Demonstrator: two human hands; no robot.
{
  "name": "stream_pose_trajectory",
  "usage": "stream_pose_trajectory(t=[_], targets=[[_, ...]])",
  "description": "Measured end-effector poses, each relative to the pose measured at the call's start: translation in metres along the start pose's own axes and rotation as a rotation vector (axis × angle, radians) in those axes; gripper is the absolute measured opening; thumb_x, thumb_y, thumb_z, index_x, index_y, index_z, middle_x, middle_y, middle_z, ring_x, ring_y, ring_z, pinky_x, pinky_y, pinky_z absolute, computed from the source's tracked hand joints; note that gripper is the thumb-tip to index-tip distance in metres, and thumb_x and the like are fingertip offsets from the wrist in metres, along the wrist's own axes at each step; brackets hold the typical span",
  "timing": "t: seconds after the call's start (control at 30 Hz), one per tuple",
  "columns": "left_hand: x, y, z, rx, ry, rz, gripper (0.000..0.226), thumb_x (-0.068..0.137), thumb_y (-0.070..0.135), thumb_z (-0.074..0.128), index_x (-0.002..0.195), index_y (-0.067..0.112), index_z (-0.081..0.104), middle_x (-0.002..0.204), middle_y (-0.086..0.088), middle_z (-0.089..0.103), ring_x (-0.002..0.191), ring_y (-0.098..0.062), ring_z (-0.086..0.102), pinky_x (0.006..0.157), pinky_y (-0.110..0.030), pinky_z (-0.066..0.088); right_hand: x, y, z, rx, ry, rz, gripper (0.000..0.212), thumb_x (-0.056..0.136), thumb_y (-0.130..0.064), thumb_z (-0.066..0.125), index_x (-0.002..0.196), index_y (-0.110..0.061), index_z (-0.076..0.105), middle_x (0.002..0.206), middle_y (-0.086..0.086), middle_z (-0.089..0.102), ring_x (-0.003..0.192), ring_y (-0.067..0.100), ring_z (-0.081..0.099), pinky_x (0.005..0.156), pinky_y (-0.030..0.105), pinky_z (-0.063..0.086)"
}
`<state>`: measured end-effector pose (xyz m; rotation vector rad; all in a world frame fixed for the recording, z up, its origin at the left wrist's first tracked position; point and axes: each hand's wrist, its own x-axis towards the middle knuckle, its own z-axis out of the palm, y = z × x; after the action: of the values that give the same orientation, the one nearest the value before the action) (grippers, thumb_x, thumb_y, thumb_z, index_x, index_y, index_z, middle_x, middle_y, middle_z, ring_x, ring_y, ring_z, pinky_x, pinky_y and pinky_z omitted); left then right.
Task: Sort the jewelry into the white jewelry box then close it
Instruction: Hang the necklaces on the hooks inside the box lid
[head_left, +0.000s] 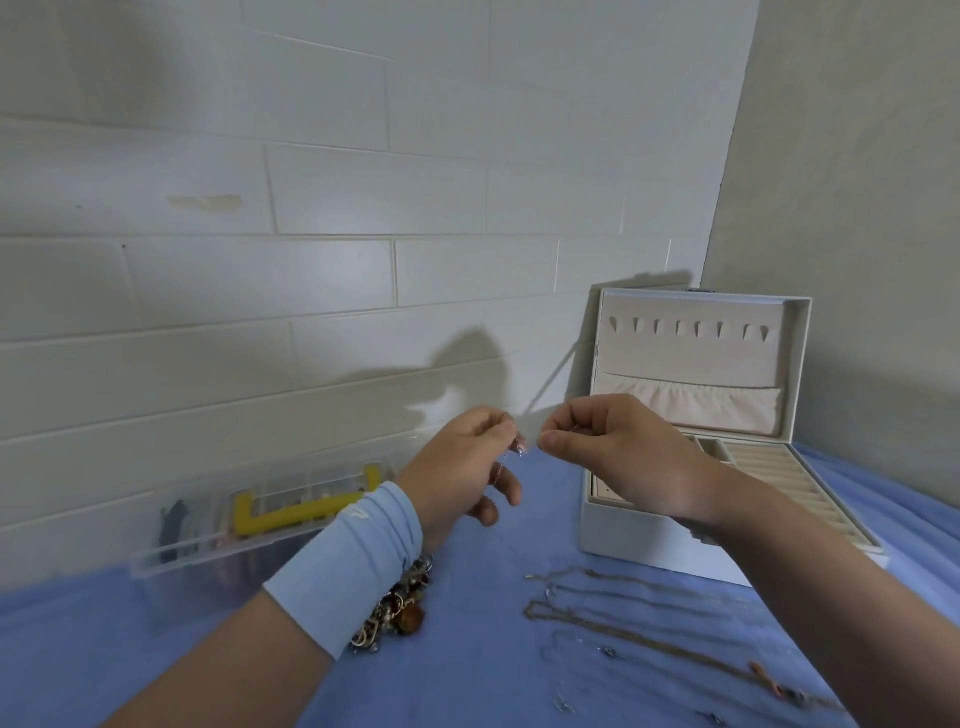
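The white jewelry box (644, 540) stands open at the right, its lid upright with a row of hooks and a gathered pocket. My left hand (462, 462) and my right hand (608, 447) are raised in front of it, close together. Each pinches one end of a thin chain (511, 453) with a small pendant that hangs down by the left fingers. Several chains (623, 623) lie stretched on the blue cloth at the lower right. A pile of charms and beads (397, 608) sits under my left wrist, partly hidden by the blue wristband.
A clear plastic organiser (260, 514) with yellow latches lies at the left against the tiled wall. The blue cloth (467, 675) covers the table. A grey wall stands close behind the box at the right.
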<state>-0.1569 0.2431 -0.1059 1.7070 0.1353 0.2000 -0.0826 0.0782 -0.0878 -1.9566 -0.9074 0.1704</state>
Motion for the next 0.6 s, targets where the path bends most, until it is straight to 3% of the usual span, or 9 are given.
stream_pose_trajectory(t=[0.13,0.27,0.33,0.4,0.47,0.6], targets=[[0.001,-0.003,-0.006,0.052,-0.062,0.009,0.020,0.106,0.018,0.042,0.103,0.003,0.055,0.105,-0.008,0.054,0.068,-0.018,0.059,0.048,-0.033,0.053,0.001,0.003,-0.002,0.030,0.027,0.001,0.017,0.087,-0.023,0.078,0.072,-0.015,0.076,0.054,-0.006,0.048,0.052,0.009,0.034,0.050,0.015,0.031],[0.000,-0.002,0.000,0.036,0.018,0.061,0.017,0.104,0.016,0.043,0.097,0.004,0.053,0.099,-0.010,0.049,0.062,-0.015,0.057,0.053,-0.040,0.059,0.002,0.004,0.002,0.096,0.032,-0.004,0.012,0.088,-0.019,0.078,0.077,-0.012,0.078,0.058,0.001,0.051,0.058,0.013,0.038,0.056,0.020,0.034],[0.000,-0.006,0.004,0.122,0.104,0.154,0.016,0.104,0.015,0.040,0.095,0.006,0.050,0.092,-0.009,0.049,0.056,-0.015,0.056,0.048,-0.036,0.056,0.004,0.005,0.004,0.101,0.035,0.007,0.012,0.087,-0.019,0.078,0.078,-0.012,0.079,0.063,0.005,0.056,0.062,0.013,0.044,0.062,0.023,0.038],[0.001,-0.010,0.005,0.273,0.162,0.272,0.017,0.104,0.013,0.037,0.090,0.011,0.046,0.083,-0.007,0.051,0.048,-0.017,0.053,0.042,-0.029,0.049,0.004,0.005,0.003,0.135,0.060,0.033,0.012,0.088,-0.016,0.076,0.079,-0.009,0.078,0.055,-0.003,0.052,0.052,0.007,0.042,0.055,0.017,0.036],[0.001,-0.012,0.001,0.336,0.102,0.306,0.017,0.105,0.012,0.035,0.091,0.012,0.044,0.080,-0.004,0.056,0.043,-0.019,0.050,0.038,-0.026,0.042,0.005,0.006,0.000,0.163,0.088,0.063,0.013,0.089,-0.014,0.074,0.078,-0.008,0.075,0.048,-0.011,0.045,0.046,0.006,0.036,0.047,0.016,0.032],[0.004,-0.008,-0.010,0.198,-0.052,0.182,0.015,0.106,0.011,0.035,0.094,0.010,0.044,0.068,-0.006,0.055,0.038,-0.015,0.036,0.042,-0.021,0.027,0.006,0.009,-0.001,0.128,0.109,0.047,0.018,0.094,-0.014,0.069,0.076,-0.012,0.068,0.047,-0.017,0.047,0.043,0.000,0.039,0.044,0.009,0.031]])
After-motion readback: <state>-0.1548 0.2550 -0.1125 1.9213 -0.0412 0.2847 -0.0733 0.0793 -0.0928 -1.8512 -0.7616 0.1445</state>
